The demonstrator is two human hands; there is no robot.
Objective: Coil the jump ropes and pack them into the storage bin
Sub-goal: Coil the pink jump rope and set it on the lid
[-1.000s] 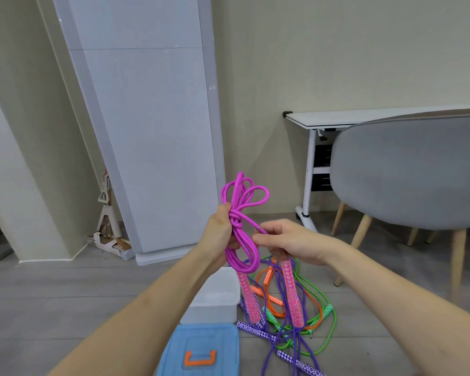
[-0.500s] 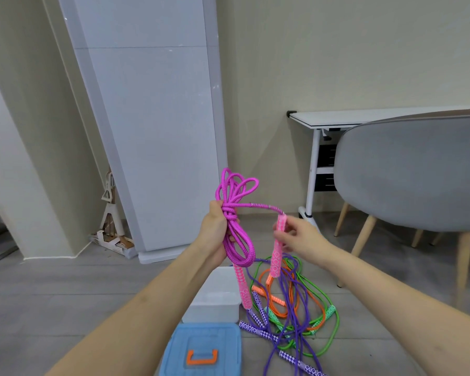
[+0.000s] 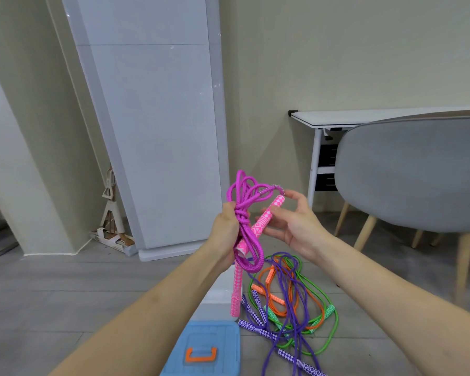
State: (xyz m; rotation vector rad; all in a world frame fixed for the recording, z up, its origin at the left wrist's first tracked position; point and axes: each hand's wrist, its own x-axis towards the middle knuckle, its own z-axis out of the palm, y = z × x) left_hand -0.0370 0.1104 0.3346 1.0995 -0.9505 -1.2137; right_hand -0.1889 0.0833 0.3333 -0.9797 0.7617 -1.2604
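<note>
Left hand point(image 3: 225, 229) clenches magenta rope coil point(image 3: 246, 226) mid-bundle, keeping loops gathered. Right hand point(image 3: 293, 223) pinches pink handle point(image 3: 266, 218), likely to tuck end in. Second handle point(image 3: 236, 290) dangles. White bin point(image 3: 215, 299) on floor below; remaining ropes point(image 3: 288, 297) beside it, uncoiled.

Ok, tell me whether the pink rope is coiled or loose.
Coiled: the pink rope hangs looped and wrapped in the left hand; right hand holds one handle.

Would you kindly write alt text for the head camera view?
A person's left hand grips a coiled pink jump rope while the right hand holds one of its pink handles. Below, purple, orange and green ropes lie tangled on the floor beside a white storage bin and its blue lid.
</note>
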